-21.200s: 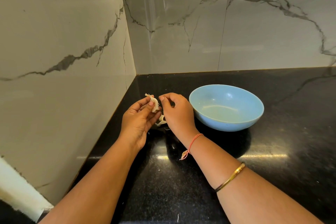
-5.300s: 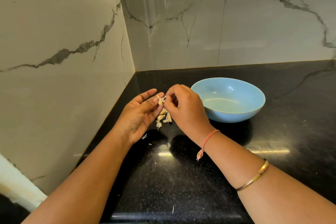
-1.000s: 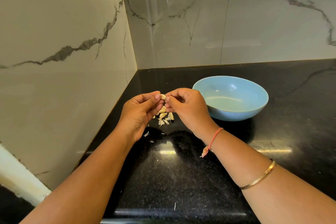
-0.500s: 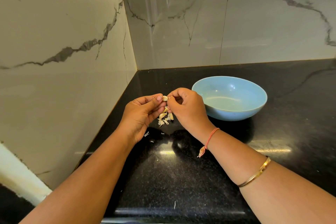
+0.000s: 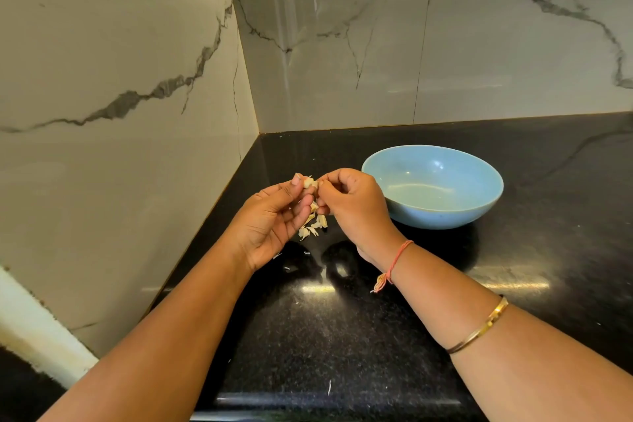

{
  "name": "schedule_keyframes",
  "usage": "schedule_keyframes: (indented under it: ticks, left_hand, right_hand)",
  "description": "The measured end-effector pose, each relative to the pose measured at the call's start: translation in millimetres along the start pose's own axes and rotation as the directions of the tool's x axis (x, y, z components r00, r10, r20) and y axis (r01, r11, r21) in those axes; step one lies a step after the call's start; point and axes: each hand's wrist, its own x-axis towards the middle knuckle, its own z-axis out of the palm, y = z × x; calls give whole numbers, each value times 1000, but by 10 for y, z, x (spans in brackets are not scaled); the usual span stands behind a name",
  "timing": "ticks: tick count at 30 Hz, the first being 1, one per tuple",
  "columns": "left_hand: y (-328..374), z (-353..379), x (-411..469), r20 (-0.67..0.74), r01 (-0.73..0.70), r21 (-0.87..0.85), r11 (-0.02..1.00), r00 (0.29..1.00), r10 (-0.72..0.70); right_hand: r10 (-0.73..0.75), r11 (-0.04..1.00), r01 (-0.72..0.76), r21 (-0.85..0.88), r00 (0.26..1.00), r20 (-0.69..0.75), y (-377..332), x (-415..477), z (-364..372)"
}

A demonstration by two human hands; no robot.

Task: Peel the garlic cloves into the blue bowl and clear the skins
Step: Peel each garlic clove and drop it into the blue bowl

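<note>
Mid-frame, I see both hands meet above the black desk [image 5: 342, 336]. The left hand [image 5: 270, 223], palm turned up, pinches a pale garlic clove [image 5: 310, 183] at its fingertips. The right hand [image 5: 352, 205], fingers curled, nips the same clove, which is about where it was half a second ago. Beneath them the heap of skins [image 5: 313, 226] has grown since twenty seconds back. The blue bowl [image 5: 438, 216] sits just right of the hands, unmoved.

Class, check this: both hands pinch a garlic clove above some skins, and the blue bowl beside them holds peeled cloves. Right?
Not quite: the head view shows the bowl empty. The left hand and right hand do pinch a clove above the skins.
</note>
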Motion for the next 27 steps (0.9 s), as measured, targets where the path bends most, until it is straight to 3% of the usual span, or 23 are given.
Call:
schedule_keyframes:
  ticks: [10, 17, 27]
  left_hand:
    - [16, -41, 42, -80, -62, -88, 994, 995, 55]
    - [1, -41, 69, -121, -104, -104, 989, 988, 91]
    - [-19, -38, 72, -134, -154, -58, 986, 980, 145]
  right_hand:
    - [-1, 986, 8, -165, 999, 44, 39, -10, -5]
    - [-106, 954, 122, -273, 992, 73, 66, 9, -18]
    - [19, 991, -29, 131, 997, 73, -37, -22, -11]
